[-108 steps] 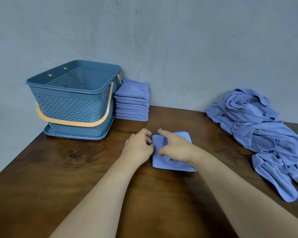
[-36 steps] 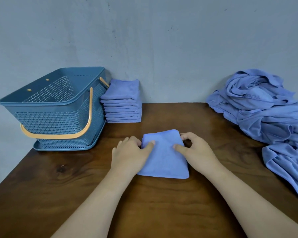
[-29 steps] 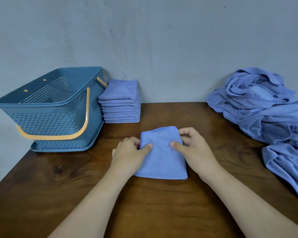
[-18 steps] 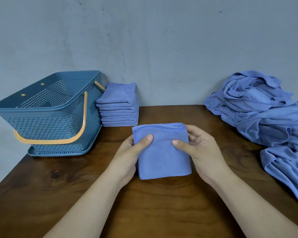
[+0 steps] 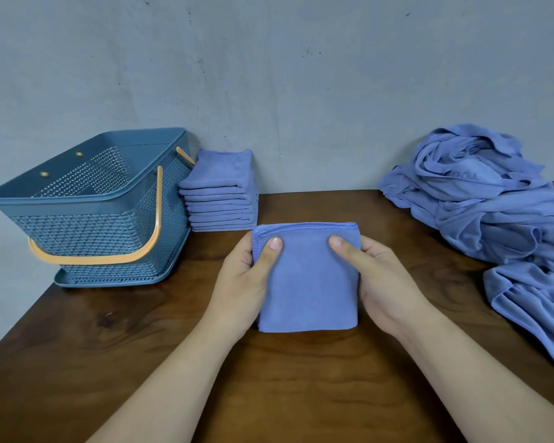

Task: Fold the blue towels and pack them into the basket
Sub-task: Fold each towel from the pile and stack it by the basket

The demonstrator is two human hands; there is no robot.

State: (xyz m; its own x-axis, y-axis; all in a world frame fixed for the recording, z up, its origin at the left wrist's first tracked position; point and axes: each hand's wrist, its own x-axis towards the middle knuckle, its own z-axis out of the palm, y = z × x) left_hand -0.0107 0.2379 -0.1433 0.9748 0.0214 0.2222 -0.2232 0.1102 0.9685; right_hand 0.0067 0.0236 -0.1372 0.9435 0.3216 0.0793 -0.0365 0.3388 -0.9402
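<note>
Both hands clamp the folded towel (image 5: 307,279): your left hand (image 5: 247,282) holds its left edge and your right hand (image 5: 387,282) its right edge, thumbs on top, fingers curled under. It sits mid-table (image 5: 269,378), tilted toward you. I can't tell whether the near edge touches the wood.

Risks:
- Only the sides are pinched. If one thumb slips, I'd expect the layers to spring open and the near flap to drop.
- The stitched far edge is loose layers and could catch if dragged across the stack of folded towels (image 5: 221,193).
- The stack is tall. Land this towel off-centre and it may lean or topple.
- The unfolded pile (image 5: 493,212) sprawls toward the right edge, so a sweep of your right forearm could pull it off.

Room:
- There is bare wood from your hands to the stack, a straight path far-left.
- The basket (image 5: 87,231) stands just beside the stack with its mouth open and handle down. Its base is close to the left table edge, so don't shove it.
- The wall (image 5: 301,75) backs the stack and pile.
</note>
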